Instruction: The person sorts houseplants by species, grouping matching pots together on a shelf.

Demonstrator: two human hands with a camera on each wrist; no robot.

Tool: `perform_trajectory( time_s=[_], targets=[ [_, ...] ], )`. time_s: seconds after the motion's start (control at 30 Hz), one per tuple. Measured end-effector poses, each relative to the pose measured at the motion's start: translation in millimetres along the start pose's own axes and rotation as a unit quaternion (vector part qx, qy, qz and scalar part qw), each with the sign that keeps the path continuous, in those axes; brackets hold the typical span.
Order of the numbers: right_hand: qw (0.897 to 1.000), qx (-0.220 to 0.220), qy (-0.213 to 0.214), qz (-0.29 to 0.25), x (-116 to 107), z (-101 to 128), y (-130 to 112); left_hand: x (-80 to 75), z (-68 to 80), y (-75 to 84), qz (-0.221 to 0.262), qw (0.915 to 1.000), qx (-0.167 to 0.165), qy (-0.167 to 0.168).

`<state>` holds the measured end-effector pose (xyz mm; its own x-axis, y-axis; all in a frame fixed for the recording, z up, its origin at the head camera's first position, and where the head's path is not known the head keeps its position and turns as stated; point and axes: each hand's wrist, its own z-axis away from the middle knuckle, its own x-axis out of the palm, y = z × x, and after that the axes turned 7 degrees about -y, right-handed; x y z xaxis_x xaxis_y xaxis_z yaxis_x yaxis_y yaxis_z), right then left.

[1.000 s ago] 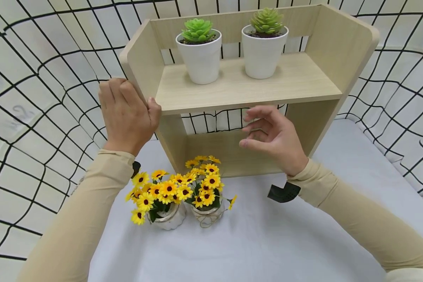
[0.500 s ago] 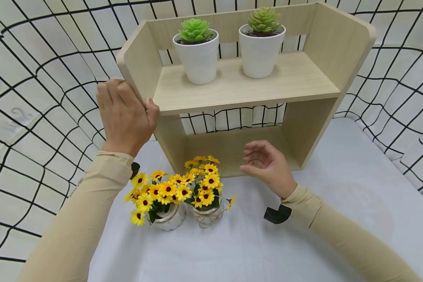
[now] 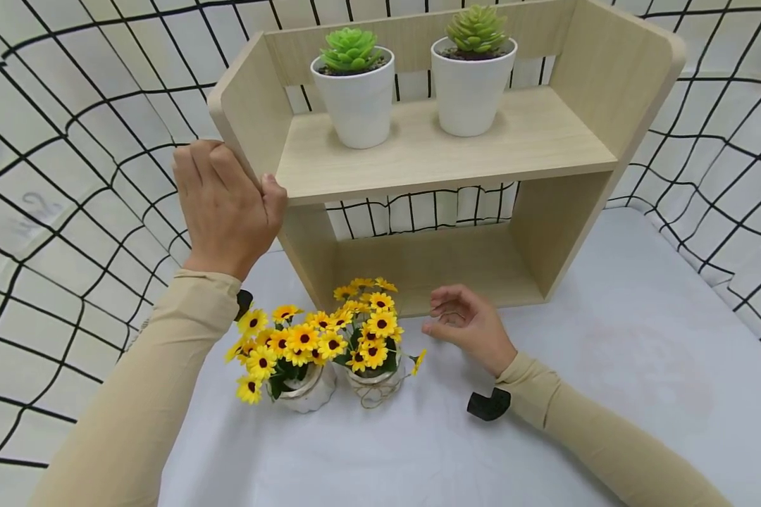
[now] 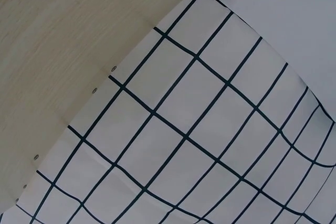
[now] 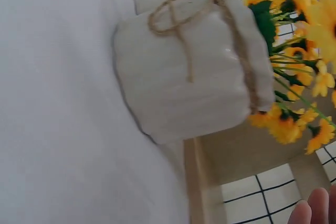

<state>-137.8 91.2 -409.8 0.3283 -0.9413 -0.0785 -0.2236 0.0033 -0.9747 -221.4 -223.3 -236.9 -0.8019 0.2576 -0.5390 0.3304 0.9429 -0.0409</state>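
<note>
The left hand [image 3: 228, 204] curls round the rounded left side panel of the pale wood-grain shelf [image 3: 444, 151] standing on the white-clothed desk [image 3: 609, 366], while the right hand [image 3: 466, 325], fingers loosely curled and holding nothing, hovers just beside the twine-tied ribbed white pot of yellow flowers [image 3: 373, 384].
</note>
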Motion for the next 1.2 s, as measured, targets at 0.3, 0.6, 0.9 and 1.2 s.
perform_trajectory(
  time_s=[0.3, 0.6, 0.9, 1.2],
  targets=[
    [0.995, 0.014, -0.082, 0.053, 13, 4, 19, 1.4, -1.6, 0.8, 0.009, 1.0, 0.002, 0.003],
    [0.989, 0.01, -0.127, 0.075, 31, 12, 26, 0.5, -0.8, -0.2, 0.005, 1.0, 0.002, -0.003],
    [0.992, 0.05, -0.06, 0.102, 55, 21, 22, 1.0, -0.3, -0.7, -0.001, 1.0, 0.0, -0.004],
    [0.992, 0.077, -0.01, 0.1, 78, 33, 18, 0.3, -0.5, -0.1, -0.004, 0.9999, -0.002, -0.011]
  ],
)
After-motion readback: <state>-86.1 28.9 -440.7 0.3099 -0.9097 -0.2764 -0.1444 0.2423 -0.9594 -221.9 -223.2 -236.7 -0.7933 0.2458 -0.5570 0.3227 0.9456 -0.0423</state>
